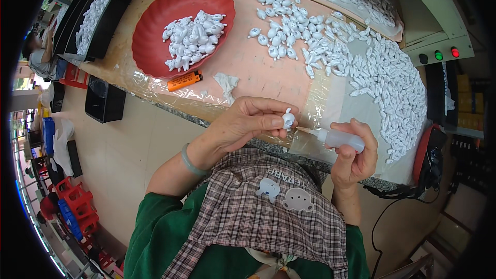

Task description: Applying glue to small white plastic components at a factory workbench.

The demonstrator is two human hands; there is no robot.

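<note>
Between the thumb and fingers of my left hand (pixel 253 119) is a small white figurine head (pixel 288 119) with ear-like bumps on top. My right hand (pixel 356 152) grips a translucent squeeze bottle (pixel 341 139) with a thin nozzle, whose tip points at the piece and is very close to it; I cannot tell if they touch. Beyond my hands, loose white heads (pixel 276 39) lie on the pink work surface (pixel 248 67). Many slender white body-like pieces (pixel 400 93) spread over the right side. A red scalloped bowl (pixel 147 41) at the left holds a heap of white figurines (pixel 194 39).
An orange tube-like object (pixel 185 81) and a crumpled white tissue (pixel 227 85) lie near the bowl. Black trays (pixel 106 36) of white pieces stand far left. A machine housing (pixel 439 49) with coloured buttons borders the back right. Another person (pixel 41 57) sits far left.
</note>
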